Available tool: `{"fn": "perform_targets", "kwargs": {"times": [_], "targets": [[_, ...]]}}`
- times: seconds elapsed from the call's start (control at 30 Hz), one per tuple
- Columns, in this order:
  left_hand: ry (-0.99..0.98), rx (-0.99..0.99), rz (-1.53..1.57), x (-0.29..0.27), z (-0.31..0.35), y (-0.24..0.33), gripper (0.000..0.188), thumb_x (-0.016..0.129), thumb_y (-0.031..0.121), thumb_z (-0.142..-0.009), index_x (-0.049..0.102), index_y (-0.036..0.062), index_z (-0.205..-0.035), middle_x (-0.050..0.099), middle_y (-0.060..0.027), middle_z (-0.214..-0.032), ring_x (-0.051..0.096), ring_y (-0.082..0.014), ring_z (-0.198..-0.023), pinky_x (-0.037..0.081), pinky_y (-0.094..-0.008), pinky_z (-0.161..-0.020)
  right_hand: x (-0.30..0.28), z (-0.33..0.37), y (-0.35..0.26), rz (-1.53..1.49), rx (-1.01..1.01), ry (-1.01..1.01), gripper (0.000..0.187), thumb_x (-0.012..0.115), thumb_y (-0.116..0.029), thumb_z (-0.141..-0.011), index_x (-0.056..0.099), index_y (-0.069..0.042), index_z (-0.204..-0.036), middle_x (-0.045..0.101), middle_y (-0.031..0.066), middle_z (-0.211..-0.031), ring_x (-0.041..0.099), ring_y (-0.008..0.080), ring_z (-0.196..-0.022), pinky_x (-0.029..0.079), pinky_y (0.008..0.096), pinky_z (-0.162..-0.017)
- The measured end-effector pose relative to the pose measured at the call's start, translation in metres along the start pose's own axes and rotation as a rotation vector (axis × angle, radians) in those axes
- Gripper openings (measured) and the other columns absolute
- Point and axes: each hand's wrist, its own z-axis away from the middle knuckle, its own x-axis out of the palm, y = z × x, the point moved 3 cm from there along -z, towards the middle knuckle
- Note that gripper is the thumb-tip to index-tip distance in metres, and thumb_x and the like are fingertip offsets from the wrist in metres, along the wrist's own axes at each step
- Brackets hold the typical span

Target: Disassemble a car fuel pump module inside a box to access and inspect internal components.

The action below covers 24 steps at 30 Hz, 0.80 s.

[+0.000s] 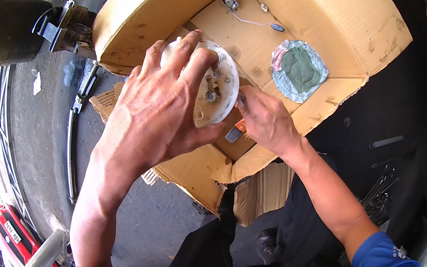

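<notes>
My left hand (159, 100) is wrapped around a round white plastic part (227, 96) that looks like a fuel pump module, holding it above an open cardboard box. Small fittings show on its face; my fingers cover its far side. Against its right rim, my right hand (268, 117) is closed, with the thumb at the edge; whatever lies inside those fingers is hidden. Below that hand an orange and grey tool (236, 131) sticks out partly, and I cannot tell if it is held or lying in the box.
The cardboard box (317, 15) has torn flaps. Inside lie a green and blue fabric pad (300, 71) and a small wired part with a float (230, 2). A black hose (74, 131) lies on the floor at left. Wrenches (379, 186) lie at right.
</notes>
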Motion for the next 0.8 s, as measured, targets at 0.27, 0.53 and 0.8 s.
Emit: {"fn": "perform_targets", "kwargs": {"times": [0.27, 0.53, 0.8], "targets": [[-0.011, 0.000, -0.036, 0.002, 0.005, 0.007, 0.082, 0.096, 0.030, -0.070, 0.056, 0.0109, -0.139, 0.047, -0.0189, -0.166, 0.050, -0.0496, -0.147, 0.051, -0.0587, -0.117, 0.012, 0.017, -0.005, 0.142, -0.163, 0.031, 0.024, 0.068, 0.006, -0.094, 0.065, 0.006, -0.117, 0.071, 0.0194, -0.100, 0.075, 0.0365, -0.093, 0.064, 0.0423, -0.083], [0.010, 0.022, -0.016, 0.002, 0.005, 0.006, 0.082, 0.097, 0.028, -0.068, 0.056, 0.0099, -0.137, 0.050, -0.0186, -0.163, 0.050, -0.0492, -0.147, 0.051, -0.0568, -0.118, 0.025, 0.032, 0.017, -0.300, 0.101, 0.140, 0.024, 0.066, 0.004, -0.096, 0.064, 0.005, -0.120, 0.074, 0.0199, -0.110, 0.077, 0.0348, -0.102, 0.064, 0.0409, -0.084], [0.004, 0.002, -0.044, 0.004, 0.003, 0.013, 0.081, 0.097, 0.025, -0.066, 0.057, 0.0094, -0.136, 0.049, -0.0172, -0.164, 0.051, -0.0462, -0.147, 0.052, -0.0547, -0.117, 0.028, 0.028, 0.003, 0.166, -0.073, 0.085, 0.024, 0.063, 0.002, -0.097, 0.063, 0.003, -0.122, 0.073, 0.0185, -0.109, 0.077, 0.0334, -0.103, 0.065, 0.0412, -0.082]]}}
